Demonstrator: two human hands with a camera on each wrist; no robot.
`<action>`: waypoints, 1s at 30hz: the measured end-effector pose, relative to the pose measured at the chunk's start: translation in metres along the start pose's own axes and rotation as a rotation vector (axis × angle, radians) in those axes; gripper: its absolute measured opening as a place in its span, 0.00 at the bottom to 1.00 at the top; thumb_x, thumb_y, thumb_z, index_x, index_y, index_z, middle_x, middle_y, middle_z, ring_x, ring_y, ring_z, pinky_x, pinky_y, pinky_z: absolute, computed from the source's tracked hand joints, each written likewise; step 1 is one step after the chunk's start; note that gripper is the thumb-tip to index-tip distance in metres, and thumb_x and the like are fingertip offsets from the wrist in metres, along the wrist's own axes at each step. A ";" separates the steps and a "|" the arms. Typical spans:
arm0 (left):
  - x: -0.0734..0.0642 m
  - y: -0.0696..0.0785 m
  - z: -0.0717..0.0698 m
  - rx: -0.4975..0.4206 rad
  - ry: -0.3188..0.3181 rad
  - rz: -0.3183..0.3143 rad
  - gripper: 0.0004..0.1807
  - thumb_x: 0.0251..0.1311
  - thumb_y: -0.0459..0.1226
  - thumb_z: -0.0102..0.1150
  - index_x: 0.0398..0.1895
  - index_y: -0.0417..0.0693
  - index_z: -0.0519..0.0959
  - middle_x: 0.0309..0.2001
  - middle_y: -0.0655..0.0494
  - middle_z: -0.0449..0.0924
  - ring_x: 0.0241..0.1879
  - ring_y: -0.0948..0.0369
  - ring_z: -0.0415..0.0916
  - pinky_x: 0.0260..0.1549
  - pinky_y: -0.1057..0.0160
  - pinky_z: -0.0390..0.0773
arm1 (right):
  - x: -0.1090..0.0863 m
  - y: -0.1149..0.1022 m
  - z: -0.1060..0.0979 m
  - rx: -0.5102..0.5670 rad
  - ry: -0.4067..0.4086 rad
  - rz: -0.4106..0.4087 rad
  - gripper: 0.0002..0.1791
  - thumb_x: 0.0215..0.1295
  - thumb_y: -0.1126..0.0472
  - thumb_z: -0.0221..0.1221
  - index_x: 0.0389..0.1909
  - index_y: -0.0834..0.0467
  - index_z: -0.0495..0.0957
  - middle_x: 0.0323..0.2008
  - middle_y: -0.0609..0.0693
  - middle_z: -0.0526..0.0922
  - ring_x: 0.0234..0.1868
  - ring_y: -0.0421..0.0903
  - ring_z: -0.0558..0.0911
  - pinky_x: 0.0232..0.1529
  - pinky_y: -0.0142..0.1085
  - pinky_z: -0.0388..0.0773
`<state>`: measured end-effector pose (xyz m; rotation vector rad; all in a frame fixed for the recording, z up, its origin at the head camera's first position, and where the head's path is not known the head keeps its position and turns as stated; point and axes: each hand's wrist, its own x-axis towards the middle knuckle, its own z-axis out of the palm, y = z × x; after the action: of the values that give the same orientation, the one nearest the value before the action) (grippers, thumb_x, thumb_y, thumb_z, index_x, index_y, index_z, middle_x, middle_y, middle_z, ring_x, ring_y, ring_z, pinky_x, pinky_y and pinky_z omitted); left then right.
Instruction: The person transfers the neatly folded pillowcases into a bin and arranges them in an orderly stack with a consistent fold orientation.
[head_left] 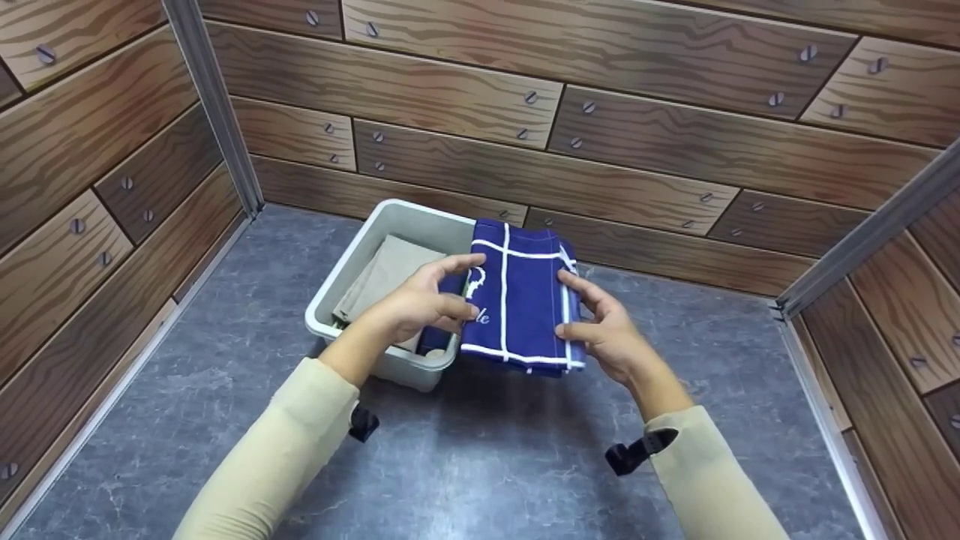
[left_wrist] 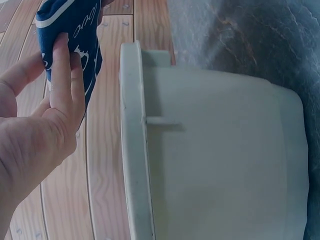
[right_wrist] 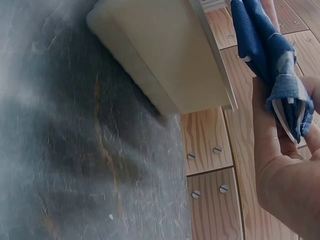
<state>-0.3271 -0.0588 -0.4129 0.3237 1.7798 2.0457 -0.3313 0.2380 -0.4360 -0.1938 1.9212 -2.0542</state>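
Observation:
Both hands hold up a folded navy cloth (head_left: 529, 296) with white lines and white lettering, at the right side of a light grey plastic bin (head_left: 405, 369). My left hand (head_left: 420, 300) grips the cloth's left edge, thumb and fingers on either side of it, above the bin's rim. On the opposite edge, my right hand (head_left: 604, 326) pinches the layers; the right wrist view shows the folded end of the cloth (right_wrist: 287, 95) between thumb and fingers. Inside the bin lie folded beige cloths (head_left: 394, 270) and a dark blue piece (head_left: 433, 339), partly covered by the left hand.
The bin stands on a dark grey marbled surface (head_left: 465, 465) near the back corner. Wood-patterned panels (head_left: 450, 90) enclose the back and both sides, joined by metal posts (head_left: 214, 97). Black wrist devices (head_left: 634, 452) sit by both sleeves.

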 end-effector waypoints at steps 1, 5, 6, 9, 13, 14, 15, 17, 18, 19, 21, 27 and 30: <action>0.000 0.000 -0.001 -0.001 -0.002 0.001 0.46 0.52 0.16 0.58 0.75 0.52 0.62 0.71 0.47 0.55 0.41 0.50 0.82 0.40 0.47 0.86 | 0.000 0.000 0.001 0.003 -0.001 0.000 0.50 0.52 0.83 0.58 0.77 0.51 0.58 0.72 0.57 0.57 0.54 0.54 0.79 0.51 0.49 0.83; -0.002 0.001 -0.007 -0.017 -0.003 0.011 0.46 0.52 0.16 0.58 0.75 0.51 0.62 0.70 0.46 0.55 0.42 0.49 0.82 0.41 0.46 0.85 | 0.003 -0.002 0.007 0.017 -0.013 -0.006 0.51 0.51 0.83 0.58 0.77 0.51 0.59 0.72 0.56 0.57 0.56 0.56 0.78 0.52 0.50 0.82; -0.003 0.001 -0.009 -0.019 -0.001 0.013 0.46 0.52 0.16 0.58 0.75 0.51 0.62 0.70 0.46 0.55 0.42 0.49 0.82 0.42 0.46 0.85 | 0.004 -0.003 0.008 0.021 -0.016 -0.006 0.51 0.51 0.83 0.58 0.77 0.51 0.59 0.72 0.56 0.57 0.56 0.56 0.78 0.52 0.50 0.82; -0.005 0.001 -0.013 -0.018 0.005 0.009 0.45 0.52 0.16 0.58 0.75 0.52 0.62 0.70 0.47 0.54 0.42 0.49 0.82 0.42 0.46 0.85 | 0.005 -0.004 0.012 0.020 -0.018 -0.011 0.50 0.51 0.83 0.58 0.76 0.51 0.59 0.72 0.56 0.57 0.55 0.56 0.78 0.51 0.50 0.83; -0.007 0.001 -0.016 -0.006 0.014 0.005 0.46 0.52 0.16 0.58 0.75 0.52 0.62 0.70 0.47 0.54 0.41 0.49 0.83 0.41 0.47 0.85 | 0.007 -0.004 0.017 0.011 -0.023 -0.014 0.50 0.51 0.82 0.59 0.76 0.50 0.59 0.71 0.56 0.58 0.53 0.55 0.79 0.49 0.50 0.84; -0.007 0.001 -0.017 -0.004 0.014 0.004 0.46 0.52 0.16 0.58 0.75 0.51 0.62 0.70 0.47 0.54 0.41 0.49 0.83 0.40 0.47 0.86 | 0.007 -0.003 0.017 0.009 -0.023 -0.014 0.50 0.51 0.82 0.59 0.76 0.50 0.59 0.71 0.56 0.58 0.53 0.55 0.79 0.48 0.50 0.84; -0.008 0.001 -0.018 -0.003 0.011 0.005 0.46 0.51 0.16 0.58 0.75 0.51 0.62 0.70 0.47 0.54 0.41 0.49 0.83 0.40 0.47 0.86 | 0.008 -0.003 0.018 0.013 -0.022 -0.012 0.50 0.50 0.82 0.59 0.76 0.50 0.60 0.71 0.56 0.58 0.53 0.55 0.79 0.49 0.51 0.84; -0.008 0.002 -0.019 0.001 0.011 0.003 0.46 0.51 0.16 0.58 0.75 0.51 0.62 0.71 0.47 0.54 0.41 0.49 0.83 0.40 0.47 0.86 | 0.008 -0.003 0.019 0.020 -0.018 -0.007 0.51 0.50 0.82 0.59 0.76 0.50 0.60 0.71 0.56 0.58 0.54 0.55 0.79 0.49 0.51 0.84; -0.009 0.003 -0.019 0.002 0.009 0.002 0.46 0.51 0.16 0.58 0.75 0.51 0.62 0.70 0.46 0.54 0.40 0.49 0.83 0.40 0.47 0.86 | 0.009 -0.003 0.020 0.022 -0.016 -0.005 0.51 0.50 0.82 0.59 0.76 0.50 0.60 0.72 0.56 0.58 0.54 0.55 0.79 0.49 0.51 0.83; -0.009 0.003 -0.020 0.004 0.010 0.001 0.46 0.51 0.16 0.58 0.75 0.51 0.62 0.70 0.47 0.55 0.40 0.49 0.83 0.40 0.47 0.86 | 0.009 -0.003 0.020 0.025 -0.015 -0.003 0.51 0.50 0.82 0.59 0.76 0.50 0.60 0.72 0.56 0.58 0.54 0.55 0.79 0.49 0.51 0.83; -0.009 0.005 -0.022 0.007 0.010 -0.003 0.46 0.52 0.16 0.58 0.75 0.51 0.61 0.70 0.47 0.55 0.40 0.49 0.83 0.40 0.48 0.86 | 0.010 -0.004 0.022 0.029 -0.013 0.004 0.51 0.51 0.82 0.59 0.76 0.49 0.60 0.72 0.55 0.58 0.54 0.56 0.79 0.50 0.51 0.83; -0.011 0.007 -0.028 0.015 -0.003 -0.003 0.46 0.54 0.17 0.58 0.76 0.52 0.60 0.71 0.47 0.54 0.41 0.49 0.83 0.41 0.48 0.86 | 0.014 -0.006 0.029 0.047 0.000 0.009 0.51 0.50 0.83 0.58 0.75 0.49 0.62 0.71 0.55 0.59 0.53 0.56 0.80 0.50 0.51 0.83; -0.014 0.008 -0.033 0.016 0.005 -0.005 0.45 0.54 0.17 0.57 0.76 0.52 0.60 0.72 0.48 0.54 0.42 0.49 0.83 0.41 0.49 0.86 | 0.017 -0.006 0.033 0.045 -0.007 0.013 0.50 0.50 0.83 0.59 0.75 0.49 0.62 0.72 0.54 0.59 0.54 0.57 0.80 0.50 0.51 0.83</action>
<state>-0.3300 -0.0951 -0.4094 0.3189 1.7993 2.0319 -0.3377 0.2017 -0.4287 -0.1779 1.8653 -2.0831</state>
